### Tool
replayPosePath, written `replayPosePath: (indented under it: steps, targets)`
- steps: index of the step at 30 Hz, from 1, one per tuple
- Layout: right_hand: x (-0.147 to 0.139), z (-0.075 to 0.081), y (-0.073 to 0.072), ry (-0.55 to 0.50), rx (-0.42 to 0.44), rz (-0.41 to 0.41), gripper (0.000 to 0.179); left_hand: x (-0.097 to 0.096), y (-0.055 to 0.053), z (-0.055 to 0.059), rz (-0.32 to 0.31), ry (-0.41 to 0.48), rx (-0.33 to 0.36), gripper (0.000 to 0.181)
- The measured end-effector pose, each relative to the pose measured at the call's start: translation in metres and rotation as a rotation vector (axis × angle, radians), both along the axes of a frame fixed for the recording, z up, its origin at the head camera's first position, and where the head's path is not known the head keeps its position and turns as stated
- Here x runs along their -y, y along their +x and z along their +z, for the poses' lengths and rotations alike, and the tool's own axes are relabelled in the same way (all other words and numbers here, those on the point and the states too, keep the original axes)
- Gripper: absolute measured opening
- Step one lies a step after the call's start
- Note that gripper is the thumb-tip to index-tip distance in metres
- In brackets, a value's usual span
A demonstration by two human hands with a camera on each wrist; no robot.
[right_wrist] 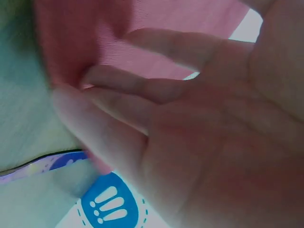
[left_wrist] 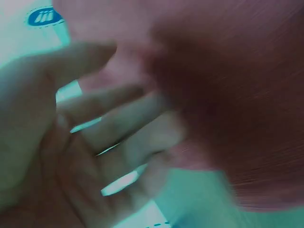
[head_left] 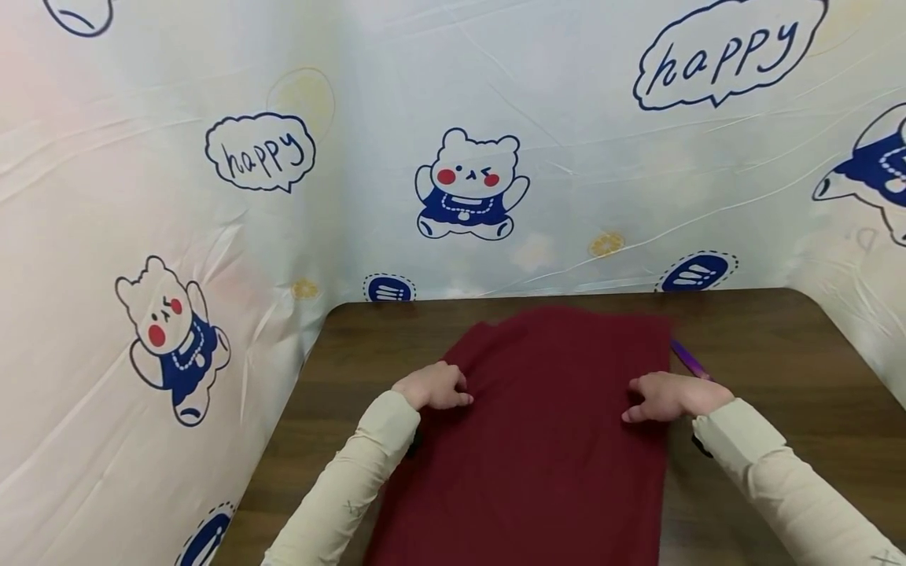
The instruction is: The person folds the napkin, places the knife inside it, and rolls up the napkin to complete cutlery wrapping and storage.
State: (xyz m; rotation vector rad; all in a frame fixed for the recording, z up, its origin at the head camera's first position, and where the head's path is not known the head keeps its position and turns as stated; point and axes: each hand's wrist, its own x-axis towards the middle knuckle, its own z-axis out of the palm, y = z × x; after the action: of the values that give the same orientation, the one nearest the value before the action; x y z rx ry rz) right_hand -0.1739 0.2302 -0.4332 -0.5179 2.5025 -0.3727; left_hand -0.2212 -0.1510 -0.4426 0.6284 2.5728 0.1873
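Note:
A dark red cloth [head_left: 552, 440], which looks like a garment, spreads over the middle of the table up to near its far edge. My left hand [head_left: 435, 385] is at the cloth's left side; in the left wrist view the thumb stands apart from the extended fingers [left_wrist: 137, 137], whose tips meet the blurred cloth [left_wrist: 247, 104]. On the right side, my right hand [head_left: 668, 395] reaches over the cloth's edge. The right wrist view has its fingers [right_wrist: 104, 123] mostly straight, with tips against a hanging fold of the cloth [right_wrist: 66, 42].
A slim purple strip-like object [head_left: 690, 362] lies on the brown wooden table [head_left: 764, 338] just right of the cloth, partly hidden by my right hand. Behind and to the left of the table hangs a pale printed curtain [head_left: 375, 181] with cartoon bears and "happy" bubbles.

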Motion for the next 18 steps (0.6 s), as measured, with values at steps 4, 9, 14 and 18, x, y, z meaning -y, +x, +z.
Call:
replayPosePath:
  steps: [4, 9, 14, 18]
  targets:
    - [-0.001, -0.005, -0.005, -0.018, -0.042, 0.039, 0.063, 0.003, -0.005, 0.003, 0.038, 0.034, -0.027, 0.024]
    - [-0.002, -0.009, -0.007, -0.021, -0.081, 0.055, 0.054, 0.008, -0.020, -0.007, 0.198, 0.120, -0.305, 0.019]
    - [-0.001, -0.010, -0.007, -0.019, -0.096, 0.046, 0.055, 0.010, -0.028, -0.017, 0.413, 0.223, -0.249, 0.036]
    - [-0.002, -0.011, -0.006, -0.032, -0.113, 0.036, 0.051, 0.012, -0.030, -0.023, 0.476, 0.259, -0.117, 0.039]
